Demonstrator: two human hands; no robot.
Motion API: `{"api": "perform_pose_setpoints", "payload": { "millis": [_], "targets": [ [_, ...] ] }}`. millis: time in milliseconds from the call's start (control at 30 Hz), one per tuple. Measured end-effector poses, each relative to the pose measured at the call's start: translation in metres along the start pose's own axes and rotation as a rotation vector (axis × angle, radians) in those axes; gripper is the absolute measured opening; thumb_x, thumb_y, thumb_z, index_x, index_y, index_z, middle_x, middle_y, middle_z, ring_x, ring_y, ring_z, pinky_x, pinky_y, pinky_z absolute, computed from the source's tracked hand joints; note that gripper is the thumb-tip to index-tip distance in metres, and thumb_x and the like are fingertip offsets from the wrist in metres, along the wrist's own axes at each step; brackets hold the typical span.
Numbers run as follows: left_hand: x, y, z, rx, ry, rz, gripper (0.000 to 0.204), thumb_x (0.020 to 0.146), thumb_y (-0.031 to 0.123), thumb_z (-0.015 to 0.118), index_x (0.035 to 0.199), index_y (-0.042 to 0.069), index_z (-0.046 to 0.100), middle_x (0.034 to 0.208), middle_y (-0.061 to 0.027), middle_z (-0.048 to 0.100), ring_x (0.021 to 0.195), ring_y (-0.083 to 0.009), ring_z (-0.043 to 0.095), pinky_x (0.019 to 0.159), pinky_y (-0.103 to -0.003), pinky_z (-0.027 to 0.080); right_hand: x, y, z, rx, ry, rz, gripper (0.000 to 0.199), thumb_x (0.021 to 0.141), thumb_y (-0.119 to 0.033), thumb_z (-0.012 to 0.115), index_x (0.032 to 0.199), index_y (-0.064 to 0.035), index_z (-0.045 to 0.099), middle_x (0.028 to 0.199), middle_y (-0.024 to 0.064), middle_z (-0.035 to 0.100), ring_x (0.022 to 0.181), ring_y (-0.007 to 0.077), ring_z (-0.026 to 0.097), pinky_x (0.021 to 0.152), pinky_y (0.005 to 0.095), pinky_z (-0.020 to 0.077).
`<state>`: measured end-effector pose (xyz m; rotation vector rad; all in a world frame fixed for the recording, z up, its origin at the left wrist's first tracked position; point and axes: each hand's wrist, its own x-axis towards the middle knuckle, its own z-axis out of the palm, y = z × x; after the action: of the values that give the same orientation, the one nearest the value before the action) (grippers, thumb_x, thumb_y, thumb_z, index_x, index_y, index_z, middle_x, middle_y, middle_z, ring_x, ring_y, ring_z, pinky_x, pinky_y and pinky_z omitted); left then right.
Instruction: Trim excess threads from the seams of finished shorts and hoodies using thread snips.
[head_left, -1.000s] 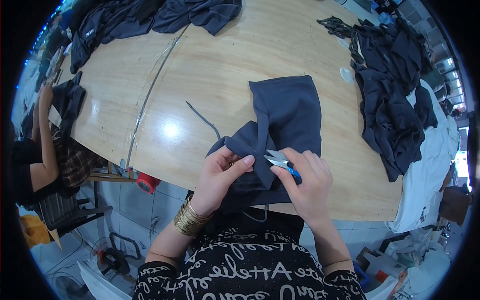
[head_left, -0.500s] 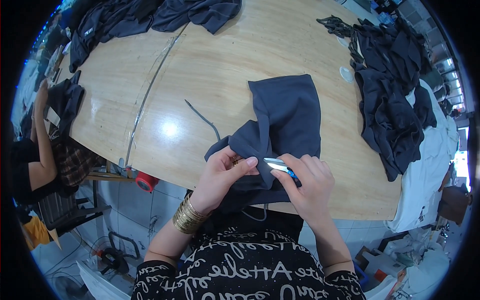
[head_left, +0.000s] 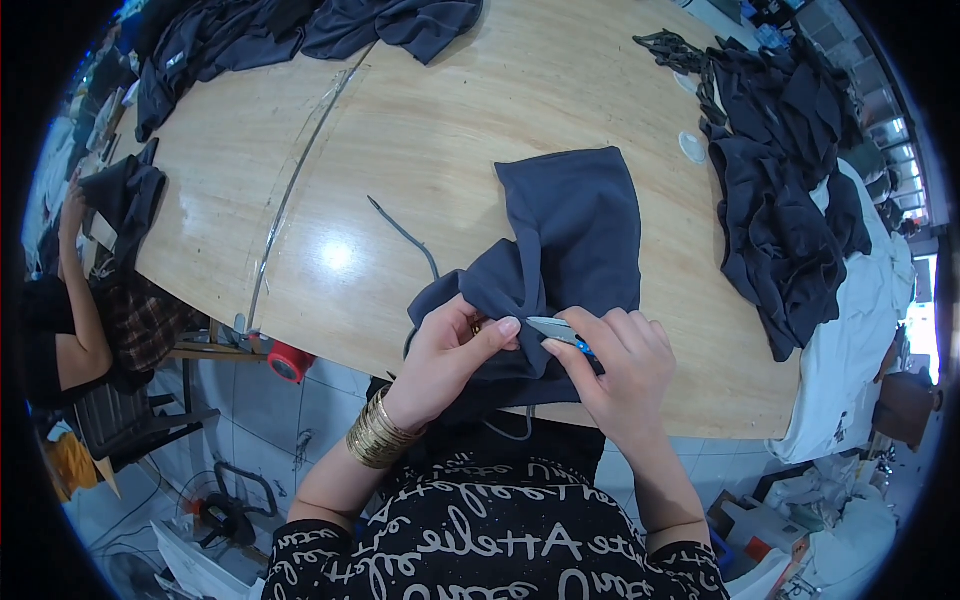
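A dark blue-grey garment (head_left: 585, 225) lies partly bunched at the table's near edge, some of its cloth hanging toward my lap. My left hand (head_left: 458, 345) pinches a fold of it between thumb and fingers. In my right hand (head_left: 622, 365) is a pair of thread snips (head_left: 553, 329) with a blue handle, mostly covered by my fingers. The blades point left and touch or nearly touch the pinched fold; which, I cannot tell. From the garment's left side a dark drawstring (head_left: 405, 236) runs out over the table, and another cord loop hangs below the edge.
Piled dark garments (head_left: 785, 220) lie on the right beside white cloth (head_left: 850, 330); more dark garments (head_left: 390, 25) lie at the far side. A taped seam (head_left: 300, 180) crosses the wooden table (head_left: 420, 120). At the left, another person's arm (head_left: 85, 310) reaches toward dark cloth.
The snips' blades have tilted slightly against the fold, while both my hands stay almost in place. At the left, the other person's hand has shifted a little.
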<state>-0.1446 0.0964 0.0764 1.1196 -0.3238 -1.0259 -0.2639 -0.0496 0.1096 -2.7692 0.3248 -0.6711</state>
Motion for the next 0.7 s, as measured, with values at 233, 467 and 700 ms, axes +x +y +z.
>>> {"api": "perform_pose_setpoints", "payload": {
  "millis": [233,467,700],
  "targets": [
    [0.0007,-0.0007,-0.0006,-0.019,0.009,-0.01,0.018,0.09,0.012,0.06,0.102,-0.001,0.057,0.093,-0.0065,0.063,0.085,-0.0105,0.059,0.08,-0.025,0.048,0.0015,-0.0005,-0.0008,-0.033,0.008,-0.026,0.023,0.074,-0.031,0.072,0.087,-0.0135,0.064,0.064,-0.0009,0.044,0.058,0.0161,0.043,0.054,0.0309,0.0282],
    [0.0019,0.0034,0.0016,-0.028,0.007,-0.033,0.017,0.09,0.011,0.06,0.1,-0.001,0.057,0.091,-0.0078,0.063,0.084,-0.0121,0.061,0.081,-0.026,0.049,0.0029,-0.0007,-0.0022,-0.045,0.0,-0.021,0.023,0.074,-0.031,0.072,0.087,-0.0136,0.064,0.063,-0.0009,0.044,0.057,0.0161,0.042,0.054,0.0307,0.0276],
    [0.0017,0.0003,0.0004,-0.109,-0.008,-0.078,0.017,0.09,0.011,0.059,0.1,-0.002,0.056,0.091,-0.0087,0.064,0.084,-0.0128,0.062,0.08,-0.026,0.051,0.0021,0.0005,0.0017,0.006,0.011,-0.008,0.023,0.073,-0.027,0.073,0.087,-0.0121,0.064,0.064,-0.0007,0.046,0.057,0.0164,0.044,0.053,0.0308,0.0293]
  ]
}}
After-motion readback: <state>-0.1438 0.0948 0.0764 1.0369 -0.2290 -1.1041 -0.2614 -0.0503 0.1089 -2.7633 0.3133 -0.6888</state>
